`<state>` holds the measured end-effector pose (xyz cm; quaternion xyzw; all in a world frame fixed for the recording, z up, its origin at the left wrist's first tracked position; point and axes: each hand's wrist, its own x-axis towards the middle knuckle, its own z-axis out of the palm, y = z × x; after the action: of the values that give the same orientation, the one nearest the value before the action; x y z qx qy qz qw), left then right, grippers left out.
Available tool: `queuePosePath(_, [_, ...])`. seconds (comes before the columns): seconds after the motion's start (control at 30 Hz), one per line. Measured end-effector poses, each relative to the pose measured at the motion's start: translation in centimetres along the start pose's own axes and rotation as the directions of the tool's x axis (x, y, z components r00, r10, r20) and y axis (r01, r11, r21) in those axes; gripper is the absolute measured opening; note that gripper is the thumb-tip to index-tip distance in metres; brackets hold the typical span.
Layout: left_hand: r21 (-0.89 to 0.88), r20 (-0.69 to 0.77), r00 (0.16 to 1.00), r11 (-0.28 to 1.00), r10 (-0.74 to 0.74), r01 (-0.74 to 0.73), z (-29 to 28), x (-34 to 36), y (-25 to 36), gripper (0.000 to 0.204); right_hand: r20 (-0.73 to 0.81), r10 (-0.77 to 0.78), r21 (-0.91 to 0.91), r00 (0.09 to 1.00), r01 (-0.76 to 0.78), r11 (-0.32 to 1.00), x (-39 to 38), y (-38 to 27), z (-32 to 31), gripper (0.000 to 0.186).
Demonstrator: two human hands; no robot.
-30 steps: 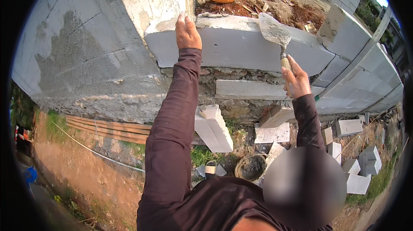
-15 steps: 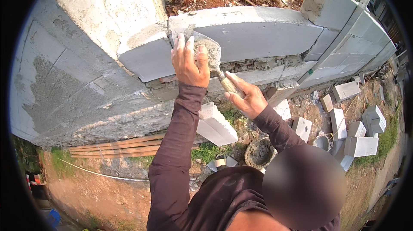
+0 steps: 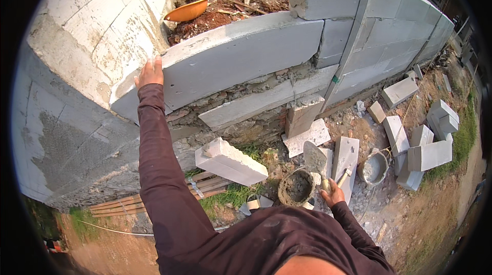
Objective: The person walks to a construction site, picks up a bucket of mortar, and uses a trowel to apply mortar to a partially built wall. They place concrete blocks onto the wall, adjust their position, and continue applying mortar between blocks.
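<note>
My left hand [image 3: 150,73] rests with fingers stretched out on the upper edge of the wall, by the joint between a short end block and a long grey-white block [image 3: 241,58]. Low on the right, my right hand [image 3: 333,193] is wrapped round the handle of a trowel [image 3: 314,159]. The trowel's pointed blade is grey with mortar and tilts upward, away from my body. Just left of the trowel stands a round bucket [image 3: 282,193] with grey mortar inside. Rough mortar [image 3: 251,86] fills the gap beneath the long block.
A metal straightedge [image 3: 353,34] leans upright against the wall at right. Loose white blocks [image 3: 430,156] and a second bucket [image 3: 374,167] lie on the ground. One broken block [image 3: 230,162] sits near my body, beside bamboo poles [image 3: 118,207]. Behind the wall is an orange basin [image 3: 187,11].
My right hand has carried the trowel from the wall joint down beside the mortar bucket. My left hand stays on the wall top, and the view has shifted.
</note>
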<state>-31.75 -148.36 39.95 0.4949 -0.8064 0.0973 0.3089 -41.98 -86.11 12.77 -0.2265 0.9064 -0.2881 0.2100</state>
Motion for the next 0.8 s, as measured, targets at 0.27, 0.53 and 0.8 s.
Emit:
queuePosePath(0.27, [0.102,0.063,0.998,0.995,-0.001,-0.006,2.8,0.9,0.3,0.059,0.028,0.136,-0.044,0.99,-0.134,0.99,-1.9,6.2,2.9,0.042])
queuePosePath(0.53, [0.041,0.19,0.981,0.998,0.048,-0.057,1.3,1.2,-2.0,0.064,0.187,0.306,0.055,0.933,-0.321,0.945,-0.5,10.4,5.9,0.05])
queuePosePath(0.8, [0.038,-0.067,0.963,0.966,0.259,-0.257,-1.3,-1.8,-8.1,0.055,0.229,0.529,0.277,0.817,-0.576,0.769,1.3,13.8,10.6,0.024])
